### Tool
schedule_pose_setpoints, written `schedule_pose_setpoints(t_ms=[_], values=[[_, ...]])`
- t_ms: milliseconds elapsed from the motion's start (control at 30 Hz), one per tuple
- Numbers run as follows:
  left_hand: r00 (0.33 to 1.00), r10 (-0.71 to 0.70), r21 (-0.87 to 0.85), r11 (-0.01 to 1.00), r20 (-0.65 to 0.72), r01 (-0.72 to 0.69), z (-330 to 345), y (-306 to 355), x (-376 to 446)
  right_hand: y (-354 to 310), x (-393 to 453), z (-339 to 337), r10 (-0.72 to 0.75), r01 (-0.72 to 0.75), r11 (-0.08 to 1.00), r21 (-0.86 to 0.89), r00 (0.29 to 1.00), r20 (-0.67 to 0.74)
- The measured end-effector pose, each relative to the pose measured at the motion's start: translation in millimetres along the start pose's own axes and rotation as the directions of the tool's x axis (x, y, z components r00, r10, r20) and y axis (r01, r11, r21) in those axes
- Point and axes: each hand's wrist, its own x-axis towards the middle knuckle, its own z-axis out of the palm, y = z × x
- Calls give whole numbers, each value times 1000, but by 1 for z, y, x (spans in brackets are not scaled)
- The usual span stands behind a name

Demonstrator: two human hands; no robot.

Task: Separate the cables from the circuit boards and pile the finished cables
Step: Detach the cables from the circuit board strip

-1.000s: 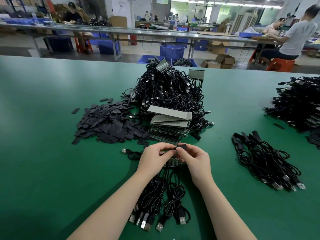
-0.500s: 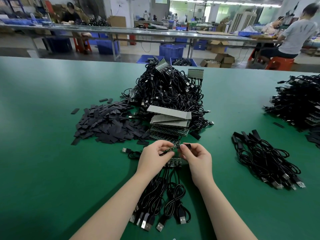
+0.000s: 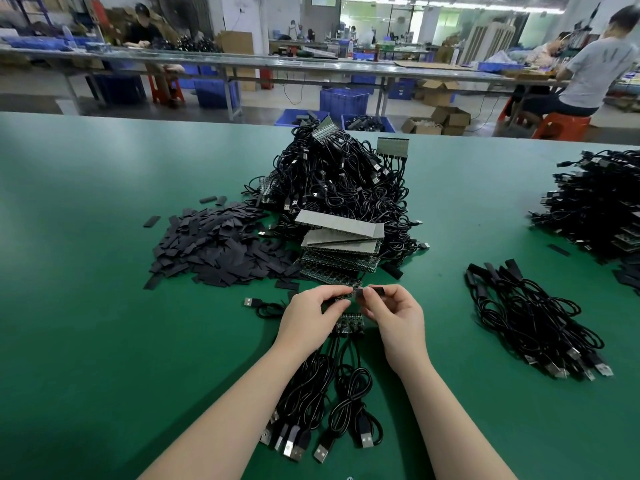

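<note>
two hands meet over the work, just above the green table (image 3: 86, 341). left hand (image 3: 308, 320) pinches a narrow circuit board strip (image 3: 346, 296) at its near end; right hand (image 3: 398, 317) pinches a small black sleeve (image 3: 375, 291) at thumb and forefinger, touching or nearly touching the strip's right end, contact not clear. a second board piece (image 3: 348, 323) lies under the hands with several usb cables (image 3: 325, 403) trailing toward the body, plugs fanned at the near edge. risk, as judged: a sideways pull could flex or snap the thin strip, or tear a wire at its joint instead of freeing it cleanly; the trailing leads overlap and could drag neighbours along when one is lifted. left to right around: loose heap of black sleeves (image 3: 214, 251), spread wide and close to the left hand, easy to scatter with a wrist; one stray usb cable (image 3: 259, 304) just beside the left hand; stack of circuit boards (image 3: 341, 244) directly behind the hands, leaning, with a big tangled cable mound (image 3: 339, 181) behind it that could slide onto the stack; finished cable pile (image 3: 530, 317) well to the right, path to it bare table; another dark mound (image 3: 599, 202) at far right. other workers sit at benches beyond.
</note>
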Motion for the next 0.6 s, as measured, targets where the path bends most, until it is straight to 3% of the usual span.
schedule_pose_setpoints(t_ms=[600], values=[[1000, -5, -35, 999, 19, 6, 0, -1, 1, 2, 2, -2, 1, 1, 1000, -30, 999, 46]])
